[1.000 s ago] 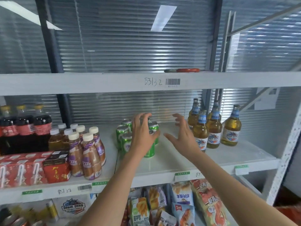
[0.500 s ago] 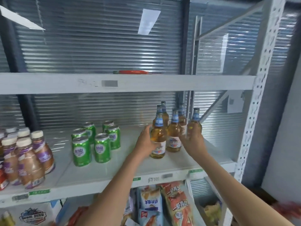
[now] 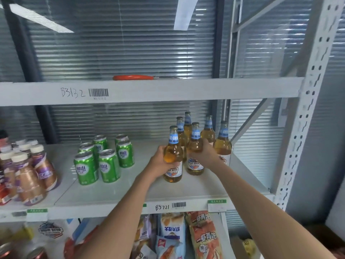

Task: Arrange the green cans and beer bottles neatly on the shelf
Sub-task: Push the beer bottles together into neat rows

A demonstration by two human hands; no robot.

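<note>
Beer bottles (image 3: 196, 144): six, upright, clustered right-of-centre on the middle shelf (image 3: 186, 187). Two at front, four behind. Left hand (image 3: 161, 161) grip clenched round the front-left bottle (image 3: 173, 156) at its body, just above the label; bottle base appears to sit on the shelf. Right hand (image 3: 206, 152) grip wraps the front-right bottle (image 3: 195, 152) from the right side, also at the body; its base is also on the shelf. The two held bottles stand just beside each other, not clearly touching. Far-right bottle (image 3: 223, 143) is partly hidden behind the right wrist.

Green cans (image 3: 104, 156): six visible, upright, grouped left of the bottles with clear shelf between them. Rough 2-wide rows, slightly staggered.

Brown bottles with white caps (image 3: 28, 171) on the far left of the same shelf. Orange-handled tool (image 3: 134, 77) lies on the upper shelf. Snack bags (image 3: 186, 234) on the shelf below.
</note>
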